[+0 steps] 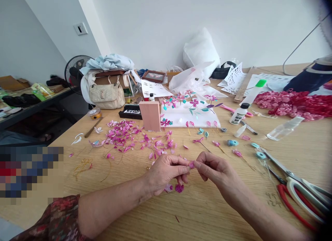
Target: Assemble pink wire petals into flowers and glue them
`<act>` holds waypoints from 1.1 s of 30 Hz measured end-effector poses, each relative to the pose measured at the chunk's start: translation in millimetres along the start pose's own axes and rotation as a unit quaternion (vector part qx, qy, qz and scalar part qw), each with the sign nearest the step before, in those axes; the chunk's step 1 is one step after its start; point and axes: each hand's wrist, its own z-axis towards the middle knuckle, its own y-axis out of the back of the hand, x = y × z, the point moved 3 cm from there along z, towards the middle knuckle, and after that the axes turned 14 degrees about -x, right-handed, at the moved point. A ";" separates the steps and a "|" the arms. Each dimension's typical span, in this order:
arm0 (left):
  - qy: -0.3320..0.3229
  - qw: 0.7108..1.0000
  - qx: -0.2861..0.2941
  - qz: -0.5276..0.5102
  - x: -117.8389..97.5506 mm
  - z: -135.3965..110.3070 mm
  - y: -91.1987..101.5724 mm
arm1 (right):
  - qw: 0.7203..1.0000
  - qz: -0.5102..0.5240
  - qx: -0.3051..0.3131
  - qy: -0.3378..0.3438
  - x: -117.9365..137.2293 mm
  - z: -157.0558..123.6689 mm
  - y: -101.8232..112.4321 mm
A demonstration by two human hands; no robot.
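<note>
My left hand [166, 172] and my right hand [216, 170] meet over the wooden table [197, 213], fingertips pinched together on a small pink petal piece [191, 164]. More pink petal pieces [178, 188] sit under my left palm. A scatter of loose pink petals [129, 135] lies just beyond my hands. Finished pink petals on thin wire stems [199, 141] lie to the right of that scatter.
A white foam block [181, 118] with flowers stuck in it stands behind a wooden block [150, 115]. Glue bottle [238, 113], spray bottle [285, 127], thread spools [232, 142] and scissors [298, 185] lie at right. A beige handbag [106, 94] and fan [75, 69] stand far left.
</note>
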 end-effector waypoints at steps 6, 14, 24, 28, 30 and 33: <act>-0.004 1.000 0.018 -0.019 0.1 -1.1 -0.5 | 1.000 0.020 -0.005 0.022 -1.1 -0.9 0.4; 0.017 1.000 -0.016 -0.014 0.7 0.2 1.5 | 1.000 0.015 0.024 0.009 1.8 -1.2 0.2; -0.001 1.000 -0.009 0.001 -0.3 0.7 1.7 | 0.998 -0.036 0.029 0.046 6.8 3.3 5.6; -0.003 1.000 -0.009 0.003 0.0 0.4 0.5 | 0.999 -0.005 0.031 0.025 2.7 3.1 -1.2; 0.007 1.000 -0.009 -0.002 1.5 0.4 0.3 | 1.000 0.004 0.017 0.019 0.9 2.6 -3.0; 0.016 1.000 -0.005 -0.010 4.6 0.5 0.2 | 1.000 0.004 -0.002 0.030 0.5 0.9 -2.8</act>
